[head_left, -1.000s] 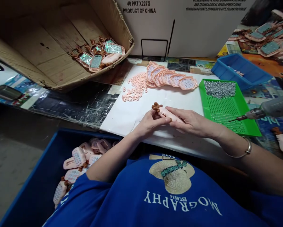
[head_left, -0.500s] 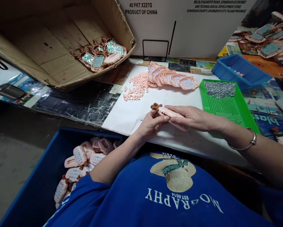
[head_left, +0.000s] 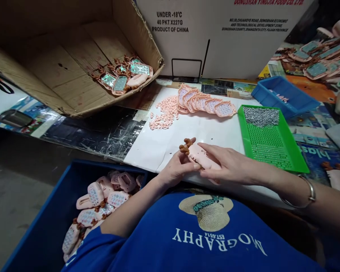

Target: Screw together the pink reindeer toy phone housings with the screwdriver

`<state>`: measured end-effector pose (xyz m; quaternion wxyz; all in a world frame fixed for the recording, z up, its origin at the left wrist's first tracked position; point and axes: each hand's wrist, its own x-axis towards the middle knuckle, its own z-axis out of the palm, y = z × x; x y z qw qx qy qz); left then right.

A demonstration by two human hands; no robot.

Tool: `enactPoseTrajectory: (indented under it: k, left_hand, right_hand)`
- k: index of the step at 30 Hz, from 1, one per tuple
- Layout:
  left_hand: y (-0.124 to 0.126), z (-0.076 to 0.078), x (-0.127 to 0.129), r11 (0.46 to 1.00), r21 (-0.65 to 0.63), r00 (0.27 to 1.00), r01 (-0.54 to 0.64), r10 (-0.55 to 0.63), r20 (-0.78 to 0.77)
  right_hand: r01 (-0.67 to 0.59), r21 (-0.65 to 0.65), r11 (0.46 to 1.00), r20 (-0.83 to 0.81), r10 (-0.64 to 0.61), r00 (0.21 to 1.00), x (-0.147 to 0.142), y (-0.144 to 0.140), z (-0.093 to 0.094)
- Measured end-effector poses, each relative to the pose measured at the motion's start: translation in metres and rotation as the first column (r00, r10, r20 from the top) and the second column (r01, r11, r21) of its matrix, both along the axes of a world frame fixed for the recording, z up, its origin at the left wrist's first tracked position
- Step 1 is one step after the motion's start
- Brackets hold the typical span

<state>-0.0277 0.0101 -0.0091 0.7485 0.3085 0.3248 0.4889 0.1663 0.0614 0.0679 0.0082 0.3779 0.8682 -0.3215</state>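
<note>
Between my two hands is a pale pink plastic toy shell [head_left: 203, 155] with brown antler-like pieces [head_left: 187, 146] at its upper left end. My left hand [head_left: 179, 166] grips its left edge, thumb along the near side. From the right, my right hand [head_left: 229, 162] is closed round the shell, its fingers across the far side and the thumb on the near side. The shell's underside is hidden. Beyond my hands, on a white board [head_left: 147, 147], lie a heap of tiny pink parts [head_left: 166, 113] and a fanned row of pink keypad panels [head_left: 205, 101].
A green tray [head_left: 296, 151] of small metal screws [head_left: 262, 116] stands right, a blue bin [head_left: 289, 96] behind it. At back left a cardboard box [head_left: 79, 56] holds several toy pieces. Pink shells fill a blue crate [head_left: 49, 196] at lower left. A white carton [head_left: 215, 41] stands behind.
Both hands have come slightly nearer my body with the toy shell. The shell has turned so more of its pale, broad face shows. The camera view has tilted up a little.
</note>
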Motion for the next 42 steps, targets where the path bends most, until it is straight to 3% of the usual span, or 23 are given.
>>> enactPoseTrajectory:
  k: [6, 12, 20, 25, 28, 31, 34, 37, 39, 42]
  left_hand:
    - [0.002, -0.001, -0.005, 0.999, -0.025, 0.997, 0.034, -0.032, 0.065]
    - [0.001, -0.006, -0.012, 0.985, -0.042, 0.979, 0.168, -0.162, 0.125]
    - [0.010, -0.002, -0.008, 0.991, -0.081, 0.987, 0.104, -0.093, 0.131]
    - [0.012, -0.003, -0.007, 0.993, -0.102, 0.983, 0.053, -0.034, 0.178]
    - [0.012, -0.002, -0.008, 0.992, -0.130, 0.978, -0.002, 0.029, 0.204]
    - [0.011, -0.002, -0.009, 0.989, -0.144, 0.972, -0.027, 0.059, 0.225]
    - [0.008, -0.005, -0.008, 0.992, -0.123, 0.970, -0.036, 0.064, 0.233]
    - [0.006, -0.009, -0.008, 0.991, -0.121, 0.971, -0.059, 0.085, 0.223]
    - [0.005, -0.010, -0.009, 0.989, -0.115, 0.967, -0.093, 0.118, 0.226]
    - [0.005, -0.010, -0.013, 0.988, -0.079, 0.956, -0.130, 0.146, 0.254]
  right_hand:
    - [0.053, -0.056, 0.997, -0.004, -0.054, 0.999, -0.003, 0.002, 0.001]
    - [0.144, -0.045, 0.989, -0.066, -0.147, 0.987, 0.001, 0.002, 0.011]
    - [0.038, -0.007, 0.999, 0.029, -0.037, 0.999, -0.009, 0.005, -0.010]
    - [0.028, 0.033, 0.999, -0.046, -0.027, 0.999, -0.007, 0.015, -0.006]
    - [0.130, 0.064, 0.989, -0.176, -0.117, 0.977, -0.005, 0.022, -0.001]
    - [0.252, -0.016, 0.968, -0.293, -0.245, 0.924, -0.006, 0.026, -0.002]
    - [0.269, -0.282, 0.921, -0.347, -0.359, 0.866, -0.007, 0.025, -0.007]
    - [0.260, -0.527, 0.810, -0.394, -0.503, 0.769, -0.005, 0.024, -0.013]
    - [0.305, -0.537, 0.787, -0.427, -0.565, 0.706, 0.000, 0.027, -0.016]
    - [0.457, -0.344, 0.820, -0.436, -0.571, 0.696, 0.013, 0.038, -0.027]
